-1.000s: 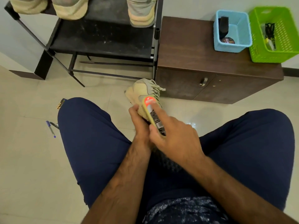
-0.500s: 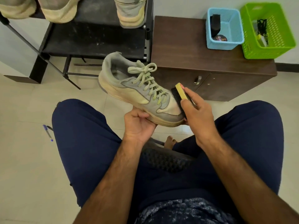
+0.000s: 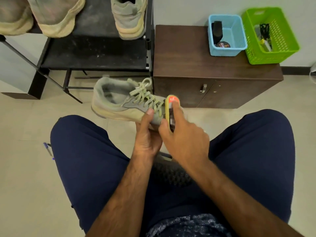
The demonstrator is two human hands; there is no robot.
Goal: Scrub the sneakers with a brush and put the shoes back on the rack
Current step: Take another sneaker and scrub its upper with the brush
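Observation:
A grey and beige sneaker [image 3: 119, 103] with pale green laces hangs in front of my knees, heel to the left. My left hand [image 3: 147, 134] grips it from below near the toe, thumb on its side. My right hand [image 3: 184, 135] holds a yellow-backed brush [image 3: 169, 110] with an orange end against the toe, forefinger stretched along its back. The bristles and the toe are hidden behind the brush and my fingers. A black shoe rack [image 3: 95, 55] stands at the upper left with three sneakers [image 3: 128, 17] on its upper shelf.
A brown cabinet [image 3: 196, 62] stands right of the rack, carrying a blue basket [image 3: 237, 47] with a black brush and a polish tin, and a green basket [image 3: 280, 53]. A pen [image 3: 47, 149] lies on the tiled floor by my left thigh.
The sneaker has dropped lower and turned a little. My right hand has swung the brush from the toe's right side onto the toe, its back now facing me.

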